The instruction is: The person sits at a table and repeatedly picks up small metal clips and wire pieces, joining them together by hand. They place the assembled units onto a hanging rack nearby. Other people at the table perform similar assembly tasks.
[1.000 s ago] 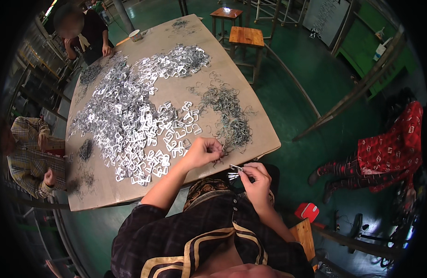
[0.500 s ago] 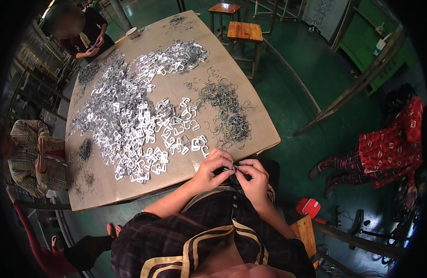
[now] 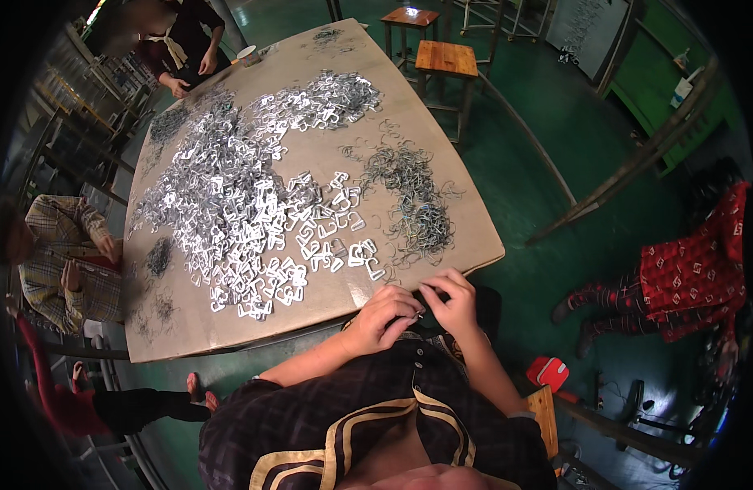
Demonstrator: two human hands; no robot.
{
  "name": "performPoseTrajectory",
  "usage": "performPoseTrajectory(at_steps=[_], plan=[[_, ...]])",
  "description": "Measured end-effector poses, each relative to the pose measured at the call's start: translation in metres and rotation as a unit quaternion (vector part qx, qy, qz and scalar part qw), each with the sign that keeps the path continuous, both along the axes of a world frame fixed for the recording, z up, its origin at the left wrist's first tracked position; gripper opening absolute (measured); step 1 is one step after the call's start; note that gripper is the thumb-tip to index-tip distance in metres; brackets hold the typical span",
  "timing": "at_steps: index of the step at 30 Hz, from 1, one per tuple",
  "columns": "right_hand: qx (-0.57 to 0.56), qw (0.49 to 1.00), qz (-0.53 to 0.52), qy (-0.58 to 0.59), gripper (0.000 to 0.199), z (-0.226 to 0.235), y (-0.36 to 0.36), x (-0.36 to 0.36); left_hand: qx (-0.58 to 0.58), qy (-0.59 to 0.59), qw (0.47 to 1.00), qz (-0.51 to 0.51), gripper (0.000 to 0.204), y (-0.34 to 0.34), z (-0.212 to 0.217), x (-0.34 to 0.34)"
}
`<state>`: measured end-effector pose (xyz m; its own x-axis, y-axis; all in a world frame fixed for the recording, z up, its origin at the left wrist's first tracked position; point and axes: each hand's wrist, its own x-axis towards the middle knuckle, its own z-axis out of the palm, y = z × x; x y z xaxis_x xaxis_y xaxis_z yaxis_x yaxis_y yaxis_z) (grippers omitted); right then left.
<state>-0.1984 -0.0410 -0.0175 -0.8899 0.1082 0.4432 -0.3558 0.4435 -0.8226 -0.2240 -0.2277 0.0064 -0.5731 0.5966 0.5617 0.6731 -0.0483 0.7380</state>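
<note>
My left hand (image 3: 386, 318) is closed in front of the table's near edge, thumb and fingers pinching a small metal piece (image 3: 419, 314) whose shape is mostly hidden. Beside it, a little apart, my right hand (image 3: 453, 304) has its thumb and fingertips pressed together by the table's corner; anything in them is too small to make out. Beyond my hands lies a large heap of shiny hook-shaped metal pieces (image 3: 237, 220), its nearest loose ones (image 3: 362, 253) just past my left hand. Thin curved wire strips (image 3: 421, 216) form a tangled pile farther right.
The brown-topped table (image 3: 180, 331) reaches away from me. Co-workers stand at its far left (image 3: 188, 49) and left side (image 3: 74, 261). Wooden stools (image 3: 446, 59) stand past its right edge. To my right are a person in red (image 3: 690, 278) and a red-and-white box (image 3: 548, 373).
My hands have drawn apart; the right one has lifted slightly up and away from the left. The far co-worker's hands have separated, one lowering to the table. The whole view has shifted slightly.
</note>
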Motion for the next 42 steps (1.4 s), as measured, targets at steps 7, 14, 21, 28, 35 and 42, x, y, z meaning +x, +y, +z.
performPoseTrajectory(at_steps=[7, 14, 21, 28, 35, 42], plan=[[0.264, 0.958, 0.106, 0.043, 0.026, -0.039, -0.040, -0.052, -0.028, 0.027, 0.999, -0.004, 0.014, -0.006, -0.002, 0.009], [0.320, 0.933, 0.119, 0.112, 0.015, -0.058, -0.055, -0.072, -0.029, 0.003, 1.000, 0.001, 0.012, -0.007, -0.004, 0.012], [0.423, 0.882, 0.092, 0.185, 0.006, -0.070, -0.059, -0.078, -0.028, -0.011, 1.000, -0.003, 0.010, -0.005, -0.004, 0.009], [0.393, 0.906, 0.054, 0.147, 0.005, -0.049, -0.045, -0.085, -0.018, -0.012, 1.000, 0.018, 0.012, -0.005, -0.010, 0.011], [0.021, 0.997, -0.051, -0.057, 0.015, -0.031, -0.020, -0.096, -0.010, -0.017, 1.000, 0.024, 0.015, -0.001, -0.007, 0.010], [-0.237, 0.952, 0.034, -0.192, 0.014, -0.001, -0.001, -0.077, -0.016, -0.042, 0.998, 0.049, 0.015, 0.000, -0.013, 0.009]])
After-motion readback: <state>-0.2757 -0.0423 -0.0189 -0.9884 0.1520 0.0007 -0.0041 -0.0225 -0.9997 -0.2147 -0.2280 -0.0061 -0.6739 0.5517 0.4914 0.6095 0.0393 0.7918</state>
